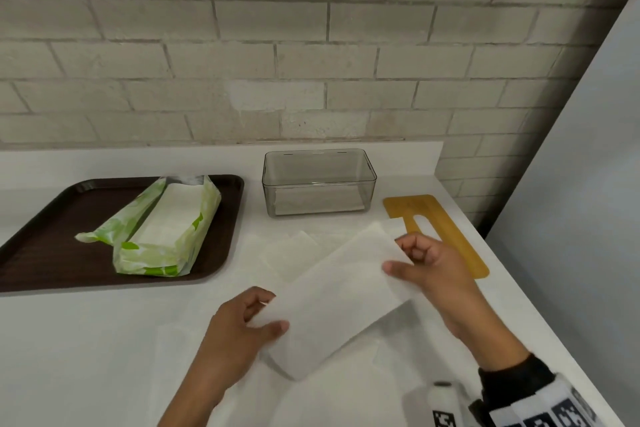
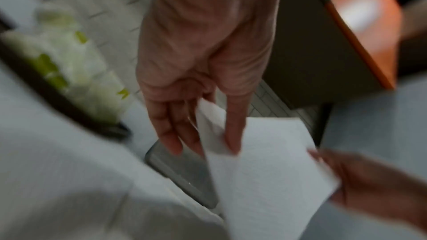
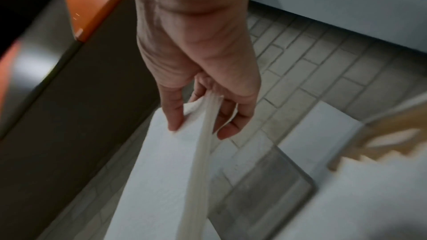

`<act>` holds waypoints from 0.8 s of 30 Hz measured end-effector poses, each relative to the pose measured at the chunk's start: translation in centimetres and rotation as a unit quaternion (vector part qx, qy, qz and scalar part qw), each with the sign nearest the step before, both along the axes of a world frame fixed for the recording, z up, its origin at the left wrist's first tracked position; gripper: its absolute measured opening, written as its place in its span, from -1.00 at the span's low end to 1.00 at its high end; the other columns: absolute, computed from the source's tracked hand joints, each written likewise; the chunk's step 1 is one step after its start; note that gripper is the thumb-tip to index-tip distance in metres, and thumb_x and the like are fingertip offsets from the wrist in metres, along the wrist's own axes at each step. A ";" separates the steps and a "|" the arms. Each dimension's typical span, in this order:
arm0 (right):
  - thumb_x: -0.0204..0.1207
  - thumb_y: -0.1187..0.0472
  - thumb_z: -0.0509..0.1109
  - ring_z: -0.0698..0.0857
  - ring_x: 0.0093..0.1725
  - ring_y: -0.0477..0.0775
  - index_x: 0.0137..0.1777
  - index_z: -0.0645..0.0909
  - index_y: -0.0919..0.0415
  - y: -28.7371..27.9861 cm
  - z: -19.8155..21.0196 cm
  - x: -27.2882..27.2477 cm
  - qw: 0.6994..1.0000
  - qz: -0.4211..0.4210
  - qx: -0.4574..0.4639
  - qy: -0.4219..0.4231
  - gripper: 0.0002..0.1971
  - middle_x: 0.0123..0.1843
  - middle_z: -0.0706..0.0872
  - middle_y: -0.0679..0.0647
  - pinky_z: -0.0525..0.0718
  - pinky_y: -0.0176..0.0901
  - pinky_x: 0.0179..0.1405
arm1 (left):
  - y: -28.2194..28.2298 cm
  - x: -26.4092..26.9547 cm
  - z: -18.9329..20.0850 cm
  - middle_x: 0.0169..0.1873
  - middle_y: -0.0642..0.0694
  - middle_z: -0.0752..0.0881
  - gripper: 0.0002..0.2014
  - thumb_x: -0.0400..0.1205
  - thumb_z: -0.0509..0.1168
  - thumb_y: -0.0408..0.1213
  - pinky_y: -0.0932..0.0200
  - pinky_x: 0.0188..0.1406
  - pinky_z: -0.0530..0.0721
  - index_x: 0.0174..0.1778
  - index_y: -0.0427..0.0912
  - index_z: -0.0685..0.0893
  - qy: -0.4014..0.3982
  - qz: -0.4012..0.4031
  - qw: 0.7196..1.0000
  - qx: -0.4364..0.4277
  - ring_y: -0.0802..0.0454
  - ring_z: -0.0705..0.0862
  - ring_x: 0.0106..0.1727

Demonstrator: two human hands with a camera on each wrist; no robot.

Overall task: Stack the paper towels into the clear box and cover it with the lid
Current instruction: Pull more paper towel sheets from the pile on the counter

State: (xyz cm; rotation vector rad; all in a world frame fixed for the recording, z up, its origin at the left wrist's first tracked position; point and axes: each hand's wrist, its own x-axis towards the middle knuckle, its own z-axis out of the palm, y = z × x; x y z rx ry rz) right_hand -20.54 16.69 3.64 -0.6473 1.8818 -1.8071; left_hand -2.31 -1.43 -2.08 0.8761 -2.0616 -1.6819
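Both hands hold one folded stack of paper towels (image 1: 341, 295) above the white desk (image 1: 86, 340), the stack running slantwise from 7 o'clock up toward 1 o'clock. The left hand (image 1: 239, 333) pinches its near end, thumb on top and fingers curled beneath; the left wrist view shows the thumb (image 2: 233, 130) lying on the sheet with the fingers behind it. The right hand (image 1: 434, 274) grips the far end, thumb across the top face and the other fingers curled round the edge; in the right wrist view the towel edge runs between thumb and fingers.

The clear box (image 1: 318, 182) stands uncovered at 12 o'clock near the brick wall (image 1: 277, 45), well apart from the stack, with what looks like a pale sheet at its bottom. The wooden lid (image 1: 440, 229), with a slot cut in it, lies flat on the desk at 2 o'clock, just beyond the right hand. More loose white sheets (image 1: 294, 253) lie on the desk beneath the held stack. At 10 o'clock a dark brown tray (image 1: 45, 246) carries an opened green-and-white package (image 1: 162, 225) of towels.
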 end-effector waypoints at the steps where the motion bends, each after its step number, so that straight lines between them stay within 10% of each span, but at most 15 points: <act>1: 0.30 0.47 0.54 0.78 -0.19 0.03 -0.18 0.68 0.20 -0.3 1.2 0.1 1.000 0.012 -0.022 0.018 -0.80 -0.22 0.82 0.03 0.75 -0.16 -0.15 | 0.5 -0.1 0.7 -0.30 0.18 0.80 -0.77 0.37 0.59 -0.35 0.29 -0.10 0.66 -0.23 0.01 0.68 -0.022 -0.050 0.998 -0.044 0.21 0.76 -0.21; 4: 0.24 0.50 0.56 0.72 -0.29 -0.07 -0.18 0.64 0.15 -1.8 3.6 0.9 0.994 0.049 -0.090 0.039 -0.72 -0.30 0.76 -0.03 0.68 -0.29 -0.32 | 2.5 -1.4 2.7 -0.29 0.37 0.75 -0.85 0.49 0.49 -0.23 0.50 -0.17 0.58 -0.22 0.11 0.66 0.005 -0.073 0.986 -0.151 0.36 0.71 -0.16; 8: 0.17 0.38 0.59 0.77 -0.18 0.01 -0.03 0.64 0.16 -3.4 3.4 2.4 0.982 0.048 -0.184 -0.024 -0.63 -0.16 0.78 0.03 0.73 -0.21 -0.26 | 4.7 -3.6 3.9 -0.12 0.16 0.82 -0.79 0.58 0.38 -0.36 0.41 -0.17 0.67 0.03 0.05 0.71 0.149 0.023 0.988 -0.037 0.24 0.78 -0.08; 16: 0.53 0.21 0.40 0.66 0.05 -0.25 0.03 0.46 -0.32 -4.6 -1.0 5.0 0.995 -0.029 -0.053 0.076 -0.67 0.05 0.65 -0.33 0.66 -0.52 -0.16 | 6.0 -4.9 3.1 0.08 0.05 0.74 -0.77 0.67 0.24 -0.35 0.10 0.14 0.71 0.19 0.01 0.58 0.168 0.113 0.979 0.020 0.08 0.71 0.12; 24: 0.53 0.20 0.40 0.62 0.12 -0.24 0.19 0.34 -0.24 -4.5 -3.1 5.2 0.995 -0.051 -0.014 0.081 -0.59 0.16 0.58 -0.24 0.61 -0.59 -0.11 | 6.9 -5.6 3.0 0.18 -0.01 0.62 -0.61 0.68 0.12 -0.53 0.64 -0.22 0.59 0.38 -0.10 0.42 0.140 0.114 0.983 0.037 0.20 0.62 0.03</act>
